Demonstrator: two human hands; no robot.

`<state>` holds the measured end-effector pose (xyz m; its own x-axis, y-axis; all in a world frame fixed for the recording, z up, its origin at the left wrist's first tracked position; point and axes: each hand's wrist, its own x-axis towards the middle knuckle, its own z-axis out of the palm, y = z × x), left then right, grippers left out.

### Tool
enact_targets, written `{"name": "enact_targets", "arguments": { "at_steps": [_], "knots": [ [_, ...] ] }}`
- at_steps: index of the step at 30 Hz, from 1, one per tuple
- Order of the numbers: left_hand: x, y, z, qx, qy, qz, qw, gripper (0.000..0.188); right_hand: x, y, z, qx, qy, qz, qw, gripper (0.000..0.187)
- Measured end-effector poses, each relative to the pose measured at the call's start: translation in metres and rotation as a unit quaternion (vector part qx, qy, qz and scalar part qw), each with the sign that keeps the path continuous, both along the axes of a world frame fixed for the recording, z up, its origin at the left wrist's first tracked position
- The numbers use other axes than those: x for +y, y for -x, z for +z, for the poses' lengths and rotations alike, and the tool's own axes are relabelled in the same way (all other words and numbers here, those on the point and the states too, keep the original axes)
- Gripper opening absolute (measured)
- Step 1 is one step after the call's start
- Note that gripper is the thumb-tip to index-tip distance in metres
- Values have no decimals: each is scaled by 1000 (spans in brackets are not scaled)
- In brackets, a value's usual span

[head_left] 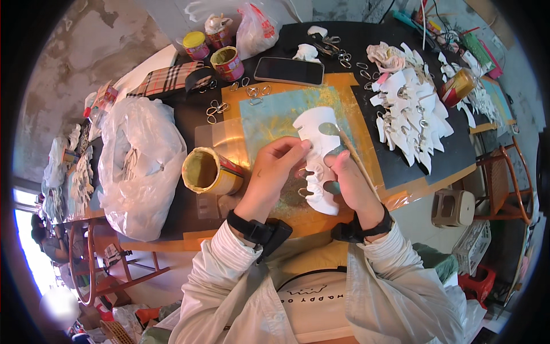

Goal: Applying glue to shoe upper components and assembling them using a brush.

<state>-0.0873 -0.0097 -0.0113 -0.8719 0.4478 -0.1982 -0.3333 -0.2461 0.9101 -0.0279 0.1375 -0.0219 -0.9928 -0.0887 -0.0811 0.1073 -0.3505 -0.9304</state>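
Observation:
A white, curved flat piece (316, 117) with rounded notches along its edges is held over the middle of the table, its lower part gathered into folds. My left hand (279, 171) pinches its left edge between thumb and fingers. On the other side my right hand (356, 182) grips the right edge, thumb raised. A thin wooden stick (356, 157) slants along the outside of my right hand; its tip cannot be made out. Beneath lies a blue-green sheet (260, 117) smeared with yellow. An open can (203, 171) with a crusted rim leans left of my left hand.
Several white pieces with metal rings (409, 117) are heaped at the right. A phone (289, 71), loose metal rings (216, 109) and small cans (227, 63) lie toward the back. A large plastic bag (140, 172) stands left; a stool (452, 207) is beyond the table's right edge.

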Motion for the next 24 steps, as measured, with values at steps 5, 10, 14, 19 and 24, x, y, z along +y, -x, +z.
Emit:
{"name": "enact_targets", "arguments": {
  "at_steps": [5,10,14,19,24],
  "knots": [
    [-1,-1,-2,9,2,24,1000,14,9,-1,10,41,-266,51,962,34],
    [-1,-1,-9,54,-46,-36,997,15,3,-7,5,35,-66,-33,997,26],
    [2,-6,0,19,-51,-59,997,21,16,-5,-5,61,-118,-44,990,28],
    [0,-3,-8,134,16,-36,990,20,11,0,-8,100,-232,-85,964,38],
    [-3,1,-11,239,71,7,968,15,3,2,-3,86,-210,-116,967,30]
  ]
}}
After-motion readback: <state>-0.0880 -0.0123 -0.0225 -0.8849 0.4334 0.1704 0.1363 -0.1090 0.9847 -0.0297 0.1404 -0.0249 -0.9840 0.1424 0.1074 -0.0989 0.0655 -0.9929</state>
